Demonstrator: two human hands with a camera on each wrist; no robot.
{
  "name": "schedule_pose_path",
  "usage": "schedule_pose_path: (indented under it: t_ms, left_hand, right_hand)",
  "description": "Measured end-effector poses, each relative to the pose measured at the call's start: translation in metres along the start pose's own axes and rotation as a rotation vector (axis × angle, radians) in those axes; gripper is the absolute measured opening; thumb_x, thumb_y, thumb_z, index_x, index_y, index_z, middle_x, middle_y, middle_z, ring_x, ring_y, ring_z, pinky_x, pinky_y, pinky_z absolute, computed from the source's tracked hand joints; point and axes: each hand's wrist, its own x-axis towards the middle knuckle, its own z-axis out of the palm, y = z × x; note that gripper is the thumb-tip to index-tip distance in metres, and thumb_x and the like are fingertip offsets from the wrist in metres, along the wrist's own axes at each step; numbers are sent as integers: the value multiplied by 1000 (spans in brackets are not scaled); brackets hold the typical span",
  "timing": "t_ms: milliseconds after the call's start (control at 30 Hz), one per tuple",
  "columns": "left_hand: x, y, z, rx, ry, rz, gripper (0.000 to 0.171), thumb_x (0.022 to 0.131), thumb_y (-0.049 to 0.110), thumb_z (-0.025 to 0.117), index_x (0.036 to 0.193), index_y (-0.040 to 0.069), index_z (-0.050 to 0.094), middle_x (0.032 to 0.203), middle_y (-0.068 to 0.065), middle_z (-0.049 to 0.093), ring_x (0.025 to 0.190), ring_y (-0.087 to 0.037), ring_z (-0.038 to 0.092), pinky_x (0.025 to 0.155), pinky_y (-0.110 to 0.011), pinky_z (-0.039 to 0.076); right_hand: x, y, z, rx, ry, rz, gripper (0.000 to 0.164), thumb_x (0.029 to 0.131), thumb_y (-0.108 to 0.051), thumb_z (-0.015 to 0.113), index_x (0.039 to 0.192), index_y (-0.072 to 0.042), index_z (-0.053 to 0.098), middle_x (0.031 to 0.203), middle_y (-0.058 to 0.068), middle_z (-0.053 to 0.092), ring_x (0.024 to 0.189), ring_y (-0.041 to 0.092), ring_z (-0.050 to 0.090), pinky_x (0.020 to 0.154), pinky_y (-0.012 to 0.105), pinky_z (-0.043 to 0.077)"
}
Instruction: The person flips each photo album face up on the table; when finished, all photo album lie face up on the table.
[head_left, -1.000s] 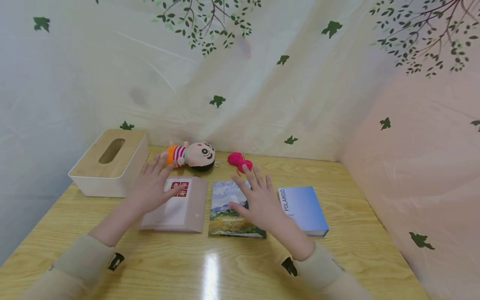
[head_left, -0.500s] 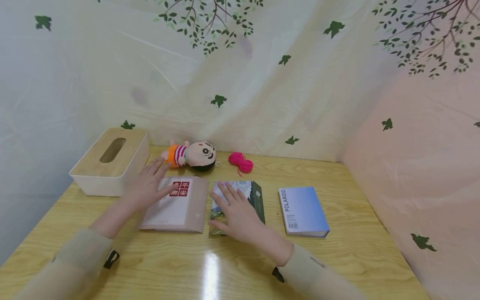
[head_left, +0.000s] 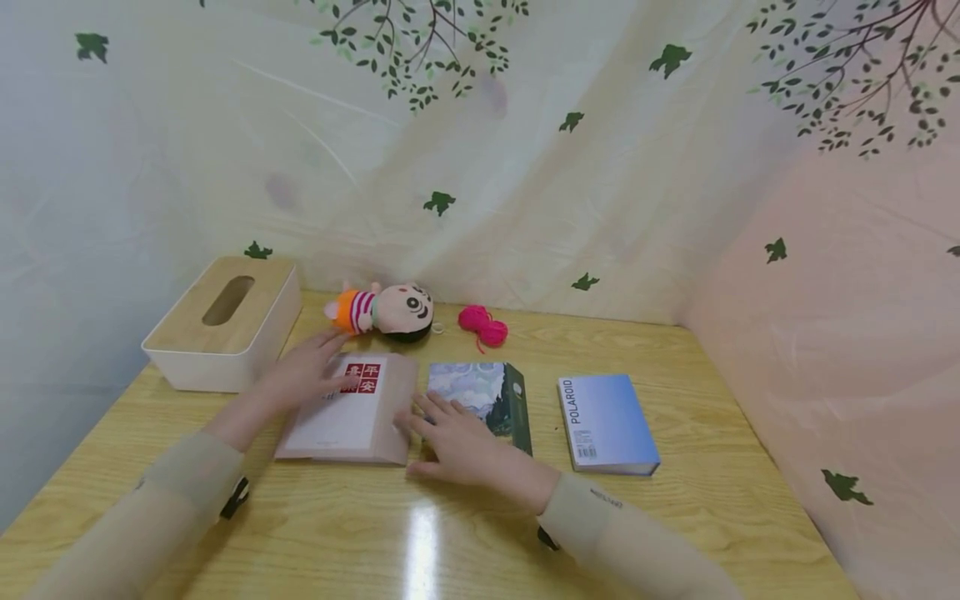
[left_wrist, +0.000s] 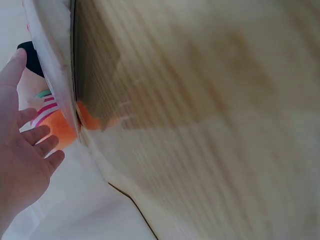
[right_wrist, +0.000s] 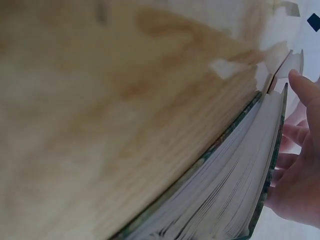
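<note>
In the head view, a pale pink-and-white album with red character squares lies flat on the table. My left hand is over its upper left part, fingers extended toward the doll. The left wrist view has the same hand close beside the album, its fingers loosely spread. To the right lies a photo album with a painted landscape cover. Spread over its lower left is my right hand, fingertips reaching the pale album's right edge. In the right wrist view, the landscape album's page block shows beside that hand.
A blue-and-white book marked POLAROID lies at the right. Behind the albums are a striped doll and a pink yarn skein. A white tissue box with a wooden lid stands at the back left, before the fabric backdrop.
My right hand has moved left and toward me, from the landscape album's right side to its lower left. The left hand has shifted slightly right. The albums have stayed in place.
</note>
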Motion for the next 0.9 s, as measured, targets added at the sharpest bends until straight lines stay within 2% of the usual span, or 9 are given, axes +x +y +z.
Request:
schedule_pose_path:
  t_ms: [233,467,667,900]
  left_hand:
    - [11,-1,7,0,-34,-8,88,83,57,62,145,2,34,145,-25,36,130,-47,34,107,-59,27]
    - [10,-2,5,-29,-73,-20,80,82,53,66,140,3,43,141,-26,42,127,-47,38,105,-61,28]
    - [10,-5,0,-88,-156,-29,84,76,54,71,139,5,45,142,-27,38,128,-47,36,105,-62,28]
    - [11,-8,-5,-162,-209,-36,87,74,50,75,139,1,44,143,-30,35,129,-48,34,105,-62,27]
  right_hand:
    - [11,0,4,-27,-26,-7,79,87,-66,48,150,-24,26,154,10,27,141,32,26,111,52,27]
    - [20,-1,1,11,-22,7,81,82,-67,54,147,-24,32,142,7,43,132,23,39,110,47,31]
    - [22,-1,2,0,-1,9,82,80,-66,59,146,-25,34,132,5,49,123,21,45,106,42,38]
    - [23,-2,0,68,-5,44,83,79,-63,63,147,-29,29,137,8,47,127,24,42,106,41,38]
